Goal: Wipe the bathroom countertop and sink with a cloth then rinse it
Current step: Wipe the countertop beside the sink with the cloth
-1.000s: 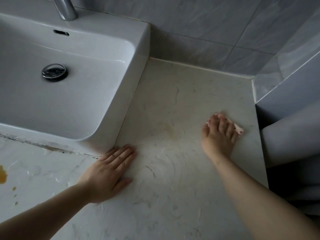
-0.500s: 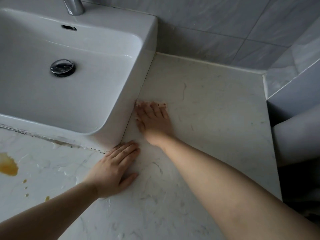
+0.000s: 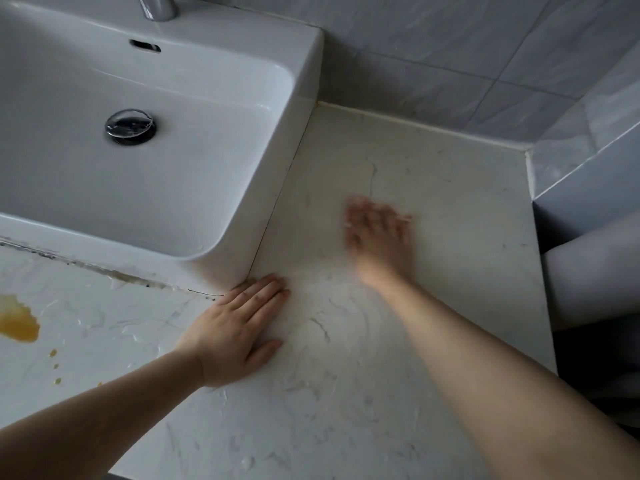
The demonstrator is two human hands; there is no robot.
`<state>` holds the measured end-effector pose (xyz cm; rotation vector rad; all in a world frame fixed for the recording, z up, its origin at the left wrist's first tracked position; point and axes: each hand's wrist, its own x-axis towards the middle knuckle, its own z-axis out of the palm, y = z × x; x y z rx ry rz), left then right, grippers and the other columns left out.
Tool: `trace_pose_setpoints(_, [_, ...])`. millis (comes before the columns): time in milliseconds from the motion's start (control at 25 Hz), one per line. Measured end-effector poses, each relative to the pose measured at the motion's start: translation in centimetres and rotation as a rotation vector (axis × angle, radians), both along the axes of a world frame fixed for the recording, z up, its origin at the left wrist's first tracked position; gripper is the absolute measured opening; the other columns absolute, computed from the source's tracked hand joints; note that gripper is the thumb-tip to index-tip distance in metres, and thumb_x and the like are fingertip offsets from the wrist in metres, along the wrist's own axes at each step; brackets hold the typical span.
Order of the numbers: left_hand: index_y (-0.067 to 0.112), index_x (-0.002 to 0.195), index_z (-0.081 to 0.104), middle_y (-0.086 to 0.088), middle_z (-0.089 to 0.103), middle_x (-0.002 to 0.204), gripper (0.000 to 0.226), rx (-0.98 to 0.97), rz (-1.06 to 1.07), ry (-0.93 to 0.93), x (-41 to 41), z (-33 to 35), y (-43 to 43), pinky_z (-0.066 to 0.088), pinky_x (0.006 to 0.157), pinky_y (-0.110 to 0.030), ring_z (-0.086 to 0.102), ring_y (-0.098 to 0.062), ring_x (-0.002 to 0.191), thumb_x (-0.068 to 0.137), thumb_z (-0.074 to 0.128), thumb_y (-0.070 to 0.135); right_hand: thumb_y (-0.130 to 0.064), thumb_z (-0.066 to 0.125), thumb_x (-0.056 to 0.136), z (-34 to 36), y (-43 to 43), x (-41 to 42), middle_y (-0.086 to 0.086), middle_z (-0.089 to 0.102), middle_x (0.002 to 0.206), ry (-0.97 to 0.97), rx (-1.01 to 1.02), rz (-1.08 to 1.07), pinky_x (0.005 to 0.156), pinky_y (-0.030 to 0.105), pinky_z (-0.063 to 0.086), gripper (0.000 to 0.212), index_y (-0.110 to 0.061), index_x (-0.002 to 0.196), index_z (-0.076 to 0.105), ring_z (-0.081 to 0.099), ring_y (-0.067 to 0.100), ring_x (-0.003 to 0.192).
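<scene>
- Marble-white table [image 3: 450, 202], streaked, orange spill [image 3: 17, 322] near its left edge.
- Left hand [image 3: 235, 327] flat, released, beside the sink [image 3: 306, 64] corner.
- Right hand [image 3: 377, 233] blurred; grip cannot be told.

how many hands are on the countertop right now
2. The left hand lies flat beside the front corner of the sink; the right hand, blurred, is farther back on the countertop.

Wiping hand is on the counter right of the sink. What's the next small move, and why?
Probably sweep the right hand leftward over the countertop, past the left hand lying flat by the corner of the sink, toward the orange spill and droplets in front of the sink. That patch looks unwiped, while the right side shows no such stain.
</scene>
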<state>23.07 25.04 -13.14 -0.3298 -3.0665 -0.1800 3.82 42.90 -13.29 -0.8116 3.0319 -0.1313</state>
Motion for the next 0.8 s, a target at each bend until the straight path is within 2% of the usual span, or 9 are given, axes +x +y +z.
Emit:
trace_pose_setpoints(120, [0.007,0.138,0.033,-0.013,0.046,0.139,0.064,-0.028,-0.013,-0.008,-0.1,-0.3,0.0,0.012,0.113,-0.032,0.030,-0.022,0.132,0.095,0.016,0.050,-0.047,0.014,0.088,-0.3,8.7,-1.1,0.001,0.038,0.149,0.074,-0.091,-0.353,0.112,0.049,0.016,0.061,-0.027,0.139,0.042,0.032,0.029,0.136])
trace_pose_setpoints(200, [0.006,0.137,0.033,-0.014,0.047,0.138,0.063,-0.029,-0.015,-0.001,-0.1,-0.2,0.0,0.012,0.113,-0.032,0.030,-0.022,0.132,0.095,0.016,0.050,-0.045,0.017,0.086,-0.2,7.9,0.2,0.004,0.038,0.148,0.041,-0.098,-0.538,0.111,0.051,0.013,0.062,-0.024,0.137,0.045,0.032,0.032,0.135])
trace_pose_setpoints(240, [0.006,0.137,0.033,-0.014,0.047,0.138,0.063,-0.030,-0.019,0.000,-0.2,-0.2,0.0,0.013,0.112,-0.032,0.030,-0.022,0.132,0.095,0.015,0.049,-0.043,0.020,0.084,0.0,5.7,1.3,0.009,0.045,0.143,0.034,-0.126,-0.513,0.109,0.055,0.017,0.061,-0.021,0.132,0.051,0.038,0.036,0.130])
trace_pose_setpoints(360, [0.005,0.137,0.032,-0.015,0.047,0.138,0.063,-0.048,-0.013,-0.006,-0.1,0.0,0.1,0.012,0.112,-0.032,0.030,-0.022,0.132,0.095,0.014,0.049,-0.037,0.033,0.084,-0.5,-2.4,6.0,0.010,0.062,0.124,0.136,-0.126,-0.118,0.098,0.059,0.036,0.049,-0.020,0.119,0.063,0.056,0.037,0.114])
trace_pose_setpoints(440, [0.004,0.137,0.034,-0.015,0.047,0.138,0.064,-0.065,-0.009,-0.014,-0.1,-0.1,0.2,0.011,0.113,-0.032,0.029,-0.022,0.132,0.096,0.013,0.048,-0.039,0.033,0.087,-0.2,-3.8,6.7,0.005,0.062,0.127,0.075,-0.140,0.083,0.099,0.056,0.038,0.047,-0.024,0.120,0.063,0.056,0.034,0.117])
trace_pose_setpoints(520, [0.003,0.137,0.036,-0.014,0.045,0.139,0.064,-0.084,0.000,-0.019,-0.1,-0.2,0.1,0.009,0.114,-0.032,0.024,-0.021,0.136,0.096,0.014,0.048,-0.039,0.030,0.089,-0.3,-0.2,4.9,0.007,0.059,0.130,0.068,-0.120,0.112,0.101,0.055,0.036,0.049,-0.022,0.122,0.061,0.054,0.034,0.120])
trace_pose_setpoints(640, [0.004,0.137,0.036,-0.010,0.037,0.141,0.063,-0.093,0.016,-0.012,-0.1,-0.2,0.4,0.006,0.114,-0.030,0.003,-0.015,0.143,0.097,0.013,0.047,-0.042,0.024,0.087,-1.0,9.8,2.2,0.006,0.051,0.139,0.123,-0.056,-0.206,0.106,0.051,0.030,0.055,-0.023,0.128,0.056,0.048,0.031,0.126])
trace_pose_setpoints(720, [0.004,0.135,0.038,-0.013,0.044,0.140,0.063,-0.063,0.072,-0.012,-0.2,-0.4,1.1,0.007,0.113,-0.030,0.016,-0.019,0.140,0.097,0.012,0.047,-0.047,0.017,0.083,-0.7,14.4,2.7,0.006,0.043,0.145,0.077,-0.109,-0.426,0.109,0.048,0.022,0.065,-0.024,0.134,0.049,0.038,0.031,0.132])
trace_pose_setpoints(800, [0.003,0.131,0.045,-0.014,0.050,0.136,0.066,-0.029,0.146,-0.026,-0.1,-0.5,1.9,0.008,0.112,-0.030,0.028,-0.022,0.132,0.097,0.011,0.048,-0.046,0.019,0.082,-0.7,12.5,5.5,0.009,0.045,0.143,0.080,-0.110,-0.513,0.108,0.049,0.021,0.065,-0.022,0.133,0.051,0.039,0.033,0.131])
